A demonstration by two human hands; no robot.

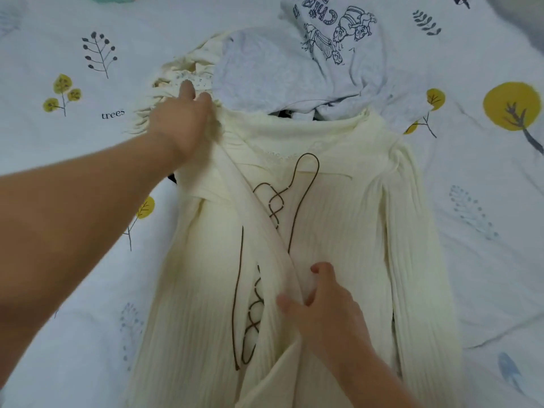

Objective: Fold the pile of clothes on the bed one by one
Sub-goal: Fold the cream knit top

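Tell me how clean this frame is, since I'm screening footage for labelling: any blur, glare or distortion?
Head view: soft, even light, no glare; the left hand is slightly motion-blurred, the cream ribbed top reads clearly, and wide-angle stretch enlarges the near forearm.

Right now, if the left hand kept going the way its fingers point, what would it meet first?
The left hand points up-bed; first comes the cream garment's speckled lace trim, already at its fingers, then probably bare bedsheet.

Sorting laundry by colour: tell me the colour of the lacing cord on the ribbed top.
Dark brown cord, on the cream top; head view.
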